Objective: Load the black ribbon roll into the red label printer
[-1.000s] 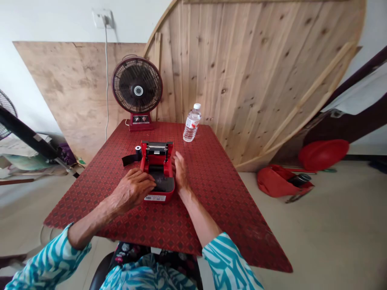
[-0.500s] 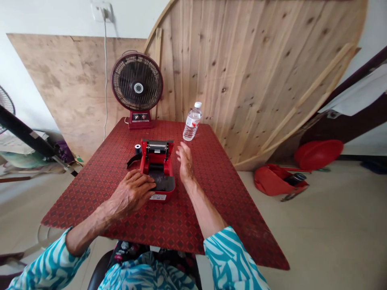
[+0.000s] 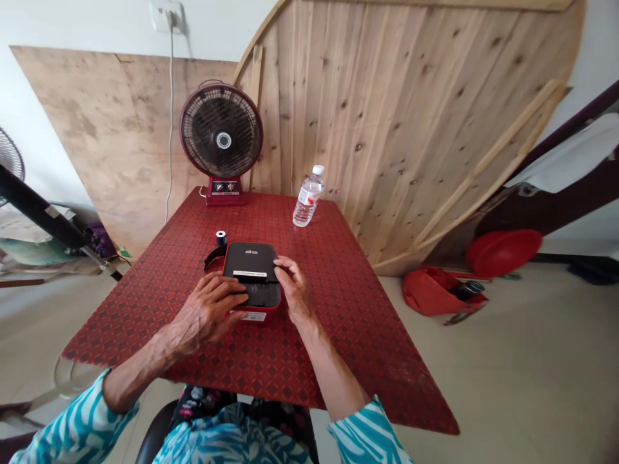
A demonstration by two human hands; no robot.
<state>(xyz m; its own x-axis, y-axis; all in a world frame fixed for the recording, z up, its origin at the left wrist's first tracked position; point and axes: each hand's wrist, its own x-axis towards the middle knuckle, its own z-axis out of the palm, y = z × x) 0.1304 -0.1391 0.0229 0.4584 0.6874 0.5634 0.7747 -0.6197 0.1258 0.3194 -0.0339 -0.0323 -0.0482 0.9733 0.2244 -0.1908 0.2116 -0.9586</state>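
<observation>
A small red printer (image 3: 269, 297) with a black lid (image 3: 251, 258) stands on the table before me. Its lid is down over the rear part, and the dark front section shows. My left hand (image 3: 207, 303) grips the front left corner, fingers lying over the dark section. At the lid's right edge, the thumb and fingertips of my right hand (image 3: 294, 288) hold the corner. Behind and left of the printer stands a small dark roll (image 3: 221, 238) with a white core. A strip of black ribbon (image 3: 213, 256) curls beside it.
A red patterned cloth covers the table (image 3: 348, 335). At its far edge stand a dark red fan (image 3: 222, 138) and a water bottle (image 3: 308, 198). Wooden panels (image 3: 387, 129) lean on the wall behind. A red bag (image 3: 425, 291) lies on the floor at right.
The printer's lid, raised before, has come down. My right hand went from free beside the printer onto the lid's right edge. My left hand has stayed at the front left corner.
</observation>
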